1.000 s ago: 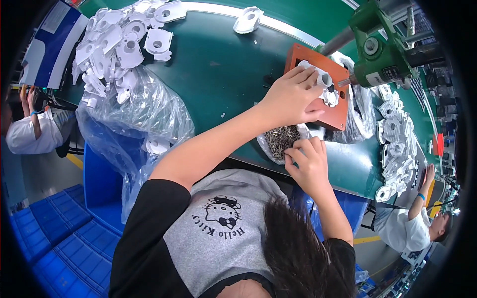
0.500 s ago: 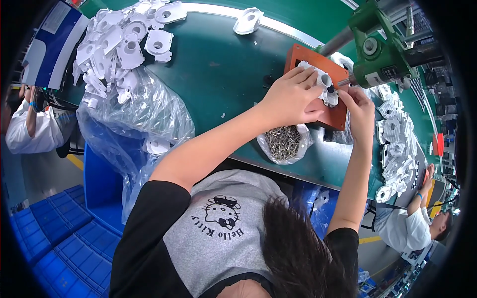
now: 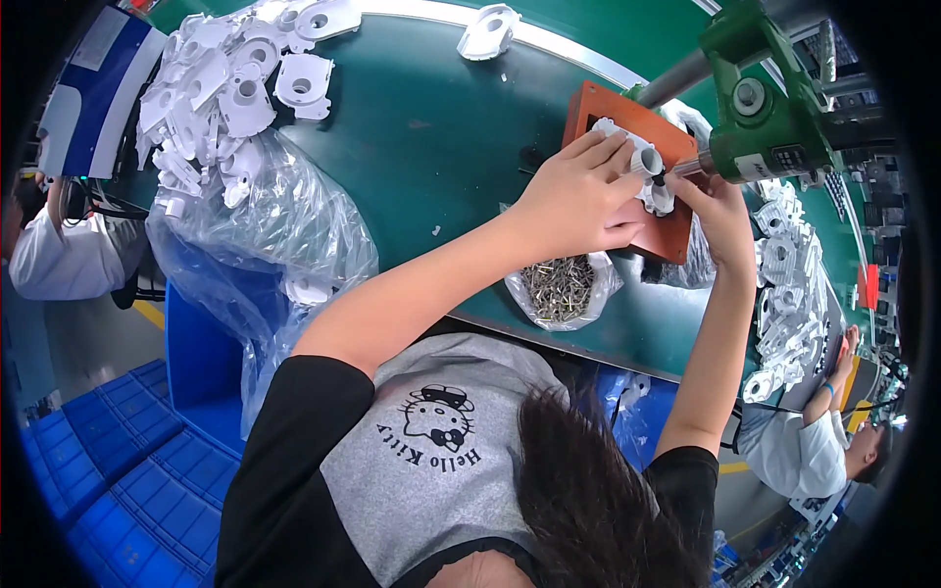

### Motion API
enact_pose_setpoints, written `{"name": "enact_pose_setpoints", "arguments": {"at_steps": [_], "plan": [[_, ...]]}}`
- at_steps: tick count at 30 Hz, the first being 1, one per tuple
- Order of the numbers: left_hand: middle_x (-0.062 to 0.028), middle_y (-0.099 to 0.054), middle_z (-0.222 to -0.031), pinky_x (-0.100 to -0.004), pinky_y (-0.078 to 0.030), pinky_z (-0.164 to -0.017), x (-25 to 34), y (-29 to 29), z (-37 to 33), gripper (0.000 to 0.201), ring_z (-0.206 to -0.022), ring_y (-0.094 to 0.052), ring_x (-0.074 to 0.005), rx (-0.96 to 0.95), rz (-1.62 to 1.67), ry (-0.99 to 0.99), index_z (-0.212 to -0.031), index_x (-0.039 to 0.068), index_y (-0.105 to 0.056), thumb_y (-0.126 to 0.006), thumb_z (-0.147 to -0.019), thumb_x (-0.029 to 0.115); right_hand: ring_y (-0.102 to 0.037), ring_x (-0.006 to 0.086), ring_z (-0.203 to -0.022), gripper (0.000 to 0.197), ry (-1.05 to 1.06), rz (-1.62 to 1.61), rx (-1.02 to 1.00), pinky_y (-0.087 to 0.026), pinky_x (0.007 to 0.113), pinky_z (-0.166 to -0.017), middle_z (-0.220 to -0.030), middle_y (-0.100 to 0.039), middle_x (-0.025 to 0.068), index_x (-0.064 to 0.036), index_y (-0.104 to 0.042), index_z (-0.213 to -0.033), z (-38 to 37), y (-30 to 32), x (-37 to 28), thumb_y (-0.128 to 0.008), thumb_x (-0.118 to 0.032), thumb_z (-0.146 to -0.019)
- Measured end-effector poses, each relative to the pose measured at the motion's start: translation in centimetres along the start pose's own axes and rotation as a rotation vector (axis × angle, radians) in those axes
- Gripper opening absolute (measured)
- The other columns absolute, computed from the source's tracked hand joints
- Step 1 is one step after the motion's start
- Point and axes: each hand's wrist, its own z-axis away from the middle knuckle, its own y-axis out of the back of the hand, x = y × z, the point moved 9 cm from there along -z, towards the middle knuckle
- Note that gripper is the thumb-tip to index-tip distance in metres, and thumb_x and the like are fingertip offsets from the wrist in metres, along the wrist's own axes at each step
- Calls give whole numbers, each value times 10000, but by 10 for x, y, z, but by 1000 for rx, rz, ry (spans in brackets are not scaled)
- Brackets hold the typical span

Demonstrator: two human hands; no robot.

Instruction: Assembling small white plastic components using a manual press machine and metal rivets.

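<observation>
A white plastic part (image 3: 646, 160) with a round collar lies on the orange fixture block (image 3: 674, 238). My left hand (image 3: 578, 196) presses over it, its fingers bent around the near-left side. My right hand (image 3: 723, 218) is at the part's right side, thumb and fingers drawn together beside a small black piece (image 3: 659, 180). What those fingertips hold, if anything, is too small to make out. Just above them the metal spindle (image 3: 694, 166) of a green press (image 3: 750, 98) points at the part.
An open plastic bag of small metal pins (image 3: 561, 290) sits below the block. White parts are heaped at left (image 3: 221, 88) and right (image 3: 779, 294), with a lone one (image 3: 488, 32) at the back. A clear bag (image 3: 304, 196) drapes over a blue bin (image 3: 201, 363). Co-workers sit at both sides.
My right hand and forearm have shifted slightly right, with the fingers still close to the part and spindle. My left hand stays on the white part. The whole view has shifted a little.
</observation>
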Motion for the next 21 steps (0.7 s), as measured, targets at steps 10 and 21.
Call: {"name": "enact_pose_setpoints", "arguments": {"at_steps": [10, 21], "plan": [[-216, -608, -1089, -426, -395, -1004, 0, 2, -1, 381, -1106, -551, -334, 3, 30, 11, -903, 24, -609, -711, -662, 301, -393, 51, -749, 167, 3, 3, -93, -297, 205, -671, -780, -427, -48, -78, -497, -828, -10, -6, 5, -655, -37, -792], [-196, -584, -1154, -432, -404, -998, -3, -3, -11, 342, -1112, -547, -323, -17, -32, 32, -867, 46, -587, -714, -686, 307, -548, 119, -744, 94, 82, 379, -34, -473, 265, -671, -824, -547, 21, -51, -562, -894, -83, 118, -22, -603, -98, -824]]}}
